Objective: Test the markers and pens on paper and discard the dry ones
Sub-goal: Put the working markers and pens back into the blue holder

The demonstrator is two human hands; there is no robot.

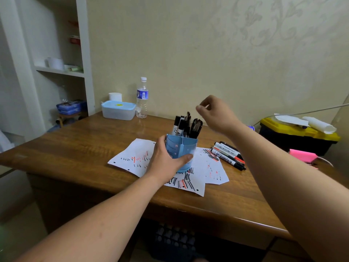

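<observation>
some of the pen holder (184, 148) hides behind the gripping left hand (166, 159).

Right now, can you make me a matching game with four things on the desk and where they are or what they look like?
Things:
1. cup
2. bottle
3. loose markers
4. paper

Descriptions:
A. lying flat to the right of the paper
B. standing beside the plastic box
C. gripped by the left hand
D. covered in red and black scribbles

Pairs: 1-C, 2-B, 3-A, 4-D
</observation>
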